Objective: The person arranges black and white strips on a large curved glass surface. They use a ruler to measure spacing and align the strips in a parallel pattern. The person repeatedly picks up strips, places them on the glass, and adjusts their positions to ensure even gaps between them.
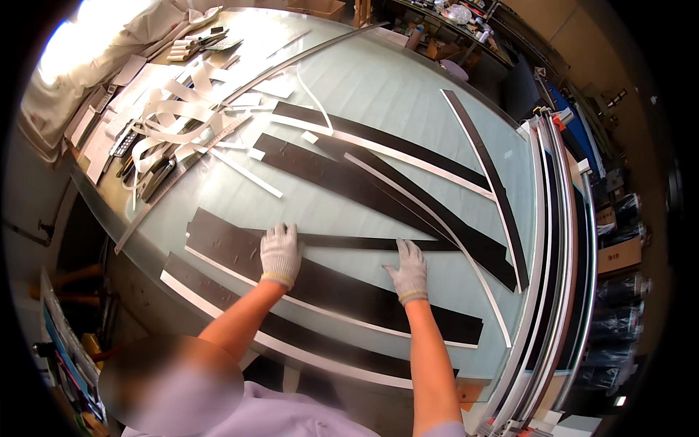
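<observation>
Both my hands wear pale knit gloves and reach over a glass-topped table. Under the fingers of my left hand (279,253) lies a narrow dark strip (338,242); the hand rests flat, its palm over a wide dark panel with a white edge (342,291). Further right, my right hand (410,273) has its thumb spread to the left and its fingertips at the same narrow strip. Closer to my body is another dark panel with a white border (306,335). Beyond the strip lie two more dark panels (320,175), partly overlapping, and a thin curved white strip (477,273).
A white-edged dark piece (393,146) and a slanting dark strip (480,160) lie farther off. Tangled pale ribbons (175,109), a long metal ruler (175,171) and tools crowd the left. Metal rails (557,269) run along the right edge.
</observation>
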A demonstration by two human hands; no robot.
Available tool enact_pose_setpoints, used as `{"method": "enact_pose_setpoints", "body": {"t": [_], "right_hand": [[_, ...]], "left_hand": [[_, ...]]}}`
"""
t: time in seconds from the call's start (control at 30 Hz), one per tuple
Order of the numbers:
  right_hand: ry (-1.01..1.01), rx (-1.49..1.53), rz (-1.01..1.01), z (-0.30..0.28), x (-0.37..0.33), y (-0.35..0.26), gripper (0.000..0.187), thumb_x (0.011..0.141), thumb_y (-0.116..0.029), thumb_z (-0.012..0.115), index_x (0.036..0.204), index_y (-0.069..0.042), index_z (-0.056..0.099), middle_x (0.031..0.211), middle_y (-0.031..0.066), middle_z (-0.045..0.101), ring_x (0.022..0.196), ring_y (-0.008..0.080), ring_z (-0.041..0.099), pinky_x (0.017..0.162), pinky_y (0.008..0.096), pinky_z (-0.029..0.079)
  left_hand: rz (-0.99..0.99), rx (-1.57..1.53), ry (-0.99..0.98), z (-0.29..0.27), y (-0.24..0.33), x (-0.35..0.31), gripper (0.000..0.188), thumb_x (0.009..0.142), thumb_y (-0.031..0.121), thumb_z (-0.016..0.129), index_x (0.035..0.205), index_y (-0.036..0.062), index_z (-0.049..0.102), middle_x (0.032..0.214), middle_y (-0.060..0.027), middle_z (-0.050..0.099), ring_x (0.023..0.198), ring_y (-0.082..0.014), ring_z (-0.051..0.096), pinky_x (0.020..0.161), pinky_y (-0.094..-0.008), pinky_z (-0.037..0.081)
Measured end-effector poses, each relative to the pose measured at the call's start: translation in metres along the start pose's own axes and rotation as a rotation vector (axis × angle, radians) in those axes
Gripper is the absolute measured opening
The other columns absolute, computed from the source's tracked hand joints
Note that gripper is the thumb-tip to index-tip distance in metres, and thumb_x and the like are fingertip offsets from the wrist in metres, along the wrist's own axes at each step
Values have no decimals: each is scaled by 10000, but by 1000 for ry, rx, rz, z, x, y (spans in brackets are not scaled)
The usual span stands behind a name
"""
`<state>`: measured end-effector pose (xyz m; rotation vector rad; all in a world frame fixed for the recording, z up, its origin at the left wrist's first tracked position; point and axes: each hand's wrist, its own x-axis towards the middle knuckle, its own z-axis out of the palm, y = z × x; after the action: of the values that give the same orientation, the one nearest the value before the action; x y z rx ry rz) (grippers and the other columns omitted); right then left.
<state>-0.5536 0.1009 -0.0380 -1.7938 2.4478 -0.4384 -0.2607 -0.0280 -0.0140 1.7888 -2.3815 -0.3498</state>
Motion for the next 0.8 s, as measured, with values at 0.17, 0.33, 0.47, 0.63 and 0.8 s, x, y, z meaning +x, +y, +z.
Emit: {"method": "enact_pose_setpoints", "body": {"t": [0.17,0.33,0.47,0.63,0.8], "right_hand": [[-72,-39,94,6,32,-40,904,677,-414,894,1398,-20,516,1246,182,545,1172,375,515,1034,474,445],[19,-38,-7,21,29,-70,921,681,-509,871,1352,26,536,1182,182,574,1140,364,534,985,461,467],[-34,-86,15,33,47,-77,707,731,-534,819,1157,-9,614,1090,157,613,1073,341,578,956,449,476],[35,-139,3,33,50,-77,582,743,-553,796,969,-43,631,1007,137,622,1024,321,597,927,441,477],[-40,-91,-144,20,51,-69,591,745,-541,800,1028,-48,640,1074,127,621,1067,310,578,956,435,468]], "left_hand": [[88,-28,132,12,-2,-26,641,805,235,785,1346,-33,568,1277,-207,576,1194,-382,555,1015,-459,487],[106,-17,143,9,0,-25,712,813,244,781,1396,-65,514,1252,-207,572,1170,-385,552,1028,-442,480],[113,-25,112,8,0,-22,735,815,258,782,1411,-66,501,1237,-197,576,1162,-375,554,1031,-436,478],[149,-14,139,12,0,-21,714,818,248,772,1405,-64,513,1280,-203,572,1188,-381,546,1039,-442,473],[179,-12,157,17,-3,-17,682,798,217,783,1392,-16,541,1270,-189,577,1188,-387,541,1034,-455,475]]}}
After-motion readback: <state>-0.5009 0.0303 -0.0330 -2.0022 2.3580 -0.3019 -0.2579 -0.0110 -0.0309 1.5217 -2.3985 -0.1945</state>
